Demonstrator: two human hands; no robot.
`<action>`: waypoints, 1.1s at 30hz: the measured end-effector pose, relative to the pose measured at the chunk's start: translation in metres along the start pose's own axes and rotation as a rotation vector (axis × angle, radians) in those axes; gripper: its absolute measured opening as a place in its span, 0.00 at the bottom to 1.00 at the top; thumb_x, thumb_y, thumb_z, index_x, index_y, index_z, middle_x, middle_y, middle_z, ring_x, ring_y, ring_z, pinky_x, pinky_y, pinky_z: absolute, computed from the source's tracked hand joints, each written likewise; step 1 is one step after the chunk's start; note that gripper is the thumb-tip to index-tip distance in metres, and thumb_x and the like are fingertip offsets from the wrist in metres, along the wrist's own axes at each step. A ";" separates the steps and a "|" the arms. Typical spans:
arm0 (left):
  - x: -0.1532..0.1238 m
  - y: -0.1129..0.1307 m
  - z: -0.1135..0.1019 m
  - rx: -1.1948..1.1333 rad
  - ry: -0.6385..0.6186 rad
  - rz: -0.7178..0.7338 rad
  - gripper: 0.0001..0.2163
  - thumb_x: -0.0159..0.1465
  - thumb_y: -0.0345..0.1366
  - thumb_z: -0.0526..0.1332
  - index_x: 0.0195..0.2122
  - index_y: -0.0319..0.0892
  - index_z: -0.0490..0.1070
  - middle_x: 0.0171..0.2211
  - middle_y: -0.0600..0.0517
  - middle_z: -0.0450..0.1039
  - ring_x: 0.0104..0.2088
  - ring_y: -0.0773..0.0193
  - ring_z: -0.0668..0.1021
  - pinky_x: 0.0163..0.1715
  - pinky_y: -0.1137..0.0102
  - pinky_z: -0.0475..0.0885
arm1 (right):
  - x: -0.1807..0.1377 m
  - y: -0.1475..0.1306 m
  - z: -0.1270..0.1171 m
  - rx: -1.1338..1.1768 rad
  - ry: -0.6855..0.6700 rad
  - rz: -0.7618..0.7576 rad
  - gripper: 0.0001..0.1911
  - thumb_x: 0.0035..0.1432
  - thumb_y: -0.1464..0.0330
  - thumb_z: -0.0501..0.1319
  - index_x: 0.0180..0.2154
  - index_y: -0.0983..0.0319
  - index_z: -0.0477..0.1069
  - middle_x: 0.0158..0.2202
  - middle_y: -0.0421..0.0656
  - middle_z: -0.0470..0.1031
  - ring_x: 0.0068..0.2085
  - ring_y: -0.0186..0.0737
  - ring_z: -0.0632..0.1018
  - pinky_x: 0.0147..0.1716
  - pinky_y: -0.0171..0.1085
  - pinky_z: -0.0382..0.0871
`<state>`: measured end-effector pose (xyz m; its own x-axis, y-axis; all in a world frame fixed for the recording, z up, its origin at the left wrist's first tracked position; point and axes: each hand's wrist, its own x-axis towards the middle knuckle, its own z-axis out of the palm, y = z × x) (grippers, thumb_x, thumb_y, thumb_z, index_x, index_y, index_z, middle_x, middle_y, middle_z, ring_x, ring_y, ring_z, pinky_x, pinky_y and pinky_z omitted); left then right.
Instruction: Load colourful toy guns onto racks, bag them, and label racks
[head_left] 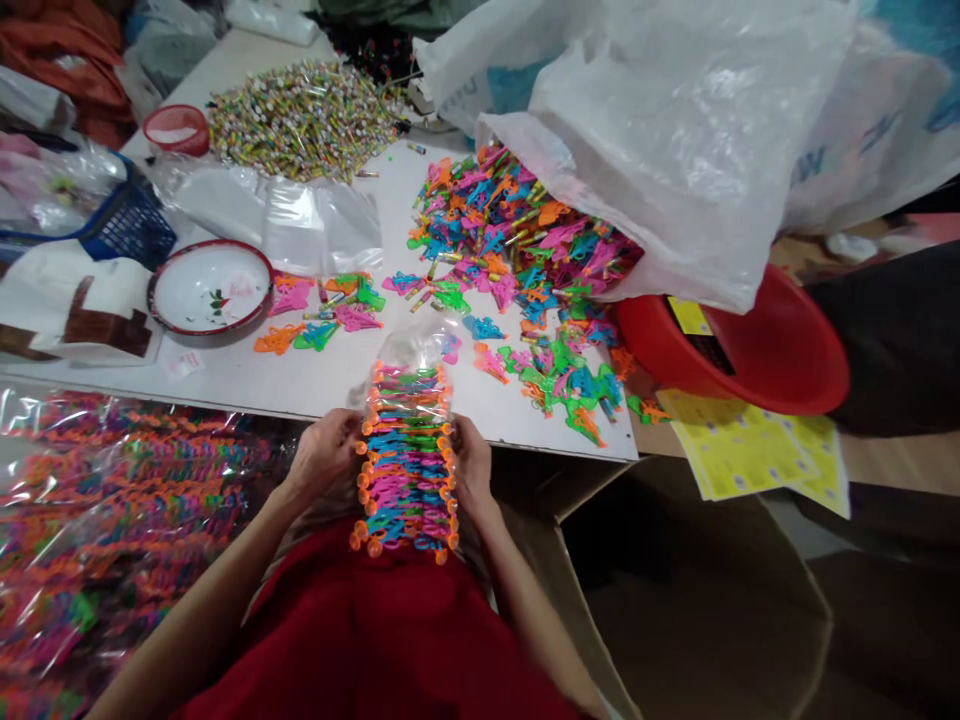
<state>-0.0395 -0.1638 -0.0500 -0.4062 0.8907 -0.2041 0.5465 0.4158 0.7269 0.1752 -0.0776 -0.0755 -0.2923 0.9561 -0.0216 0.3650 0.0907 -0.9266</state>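
Bag, clear plastic (409, 465), packed with multicoloured plastic toys; located between both hands, at front edge of white table (330, 378). Long axis fore-and-aft: film end forward over tabletop, packed end back toward red garment (375, 630). Toy rows lie crosswise to that axis. Grip: left hand (324, 452) holds left flank, right hand (472, 465) right flank, some fingers hidden. Spacing narrow, about one bag-width. Neither hand clearly nearer. Loose toy pile (495, 225) lies forward-right, apart from bag.
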 end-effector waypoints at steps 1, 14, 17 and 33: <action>-0.001 0.006 -0.004 -0.012 0.057 0.020 0.13 0.58 0.44 0.56 0.37 0.43 0.73 0.36 0.47 0.78 0.36 0.58 0.79 0.38 0.67 0.72 | 0.005 -0.006 -0.002 -0.027 0.043 -0.033 0.13 0.57 0.61 0.57 0.41 0.60 0.72 0.27 0.38 0.73 0.25 0.33 0.71 0.25 0.33 0.66; -0.023 0.027 -0.004 -0.360 0.266 -0.029 0.08 0.57 0.41 0.59 0.31 0.43 0.71 0.32 0.52 0.77 0.34 0.63 0.78 0.35 0.71 0.73 | -0.012 -0.041 -0.018 0.030 0.074 -0.062 0.10 0.59 0.61 0.60 0.37 0.59 0.74 0.29 0.40 0.75 0.28 0.35 0.74 0.28 0.34 0.69; -0.021 0.030 0.000 -0.365 0.262 -0.093 0.09 0.56 0.43 0.59 0.31 0.43 0.70 0.31 0.53 0.76 0.31 0.64 0.77 0.33 0.71 0.72 | -0.013 -0.046 -0.020 0.018 0.062 -0.059 0.10 0.60 0.61 0.59 0.37 0.60 0.74 0.30 0.40 0.76 0.29 0.36 0.75 0.29 0.34 0.69; -0.036 0.040 0.001 -0.464 0.225 -0.195 0.14 0.61 0.48 0.58 0.36 0.42 0.67 0.28 0.54 0.72 0.27 0.65 0.75 0.26 0.72 0.69 | -0.009 -0.057 -0.031 -0.090 0.003 -0.112 0.11 0.61 0.63 0.57 0.44 0.60 0.71 0.37 0.43 0.77 0.34 0.37 0.77 0.34 0.35 0.71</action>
<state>-0.0023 -0.1795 -0.0143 -0.6422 0.7227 -0.2554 0.0864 0.3994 0.9127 0.1843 -0.0827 -0.0114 -0.3328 0.9395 0.0810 0.4081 0.2209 -0.8858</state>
